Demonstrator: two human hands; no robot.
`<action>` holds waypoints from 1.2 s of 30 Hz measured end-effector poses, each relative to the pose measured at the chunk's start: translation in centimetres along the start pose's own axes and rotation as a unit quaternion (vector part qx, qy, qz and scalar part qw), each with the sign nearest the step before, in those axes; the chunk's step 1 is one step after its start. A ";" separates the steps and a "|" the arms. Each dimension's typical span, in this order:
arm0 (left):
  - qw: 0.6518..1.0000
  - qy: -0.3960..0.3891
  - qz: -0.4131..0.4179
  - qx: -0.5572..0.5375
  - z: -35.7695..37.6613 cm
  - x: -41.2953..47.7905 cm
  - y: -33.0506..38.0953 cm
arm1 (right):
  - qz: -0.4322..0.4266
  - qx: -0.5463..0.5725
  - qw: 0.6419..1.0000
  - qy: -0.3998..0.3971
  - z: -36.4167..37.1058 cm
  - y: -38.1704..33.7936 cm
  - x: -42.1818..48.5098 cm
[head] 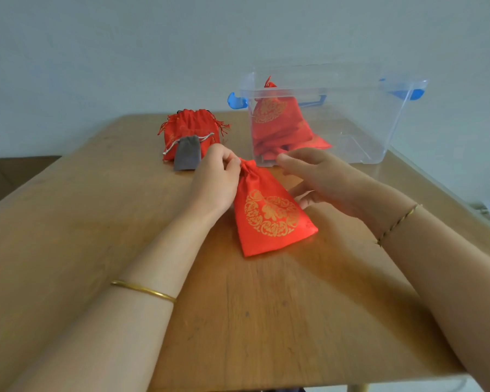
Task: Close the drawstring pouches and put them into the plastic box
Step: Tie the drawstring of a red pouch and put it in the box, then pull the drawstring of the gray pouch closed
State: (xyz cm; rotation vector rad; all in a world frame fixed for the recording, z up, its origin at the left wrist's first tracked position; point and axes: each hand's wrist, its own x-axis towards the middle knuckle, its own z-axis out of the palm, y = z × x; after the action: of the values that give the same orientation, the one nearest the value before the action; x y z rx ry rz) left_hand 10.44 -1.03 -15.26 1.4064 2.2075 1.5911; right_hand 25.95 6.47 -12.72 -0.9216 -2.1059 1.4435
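Head view: red pouch (pixel 269 213) flat on the table (pixel 68 222), near centre, neck gathered and pinched by left hand (pixel 218 176). Right hand (pixel 320 176) just beside, fingers loose, clamped on nothing visible. Far right, plastic box (pixel 379 123) with red pouches (pixel 275 123) already inside (count unclear). Left to do: grey pouch (pixel 188 152) and red stack (pixel 193 123), far left.

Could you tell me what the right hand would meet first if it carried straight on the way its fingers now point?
Probably the gathered neck of the red pouch, then the left hand pinching it; the right hand points left toward them, though depth is uncertain.
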 end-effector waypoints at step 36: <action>0.968 0.081 -0.130 0.198 -1.9 10.7 -6.1 | 0.036 -0.443 0.887 0.123 -6.1 -10.5 15.0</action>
State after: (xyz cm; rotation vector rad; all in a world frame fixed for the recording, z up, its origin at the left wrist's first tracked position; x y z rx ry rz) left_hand -0.52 4.84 -14.72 1.0217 2.7882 1.2675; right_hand 16.73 18.75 -1.09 -1.4035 -2.5344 0.2699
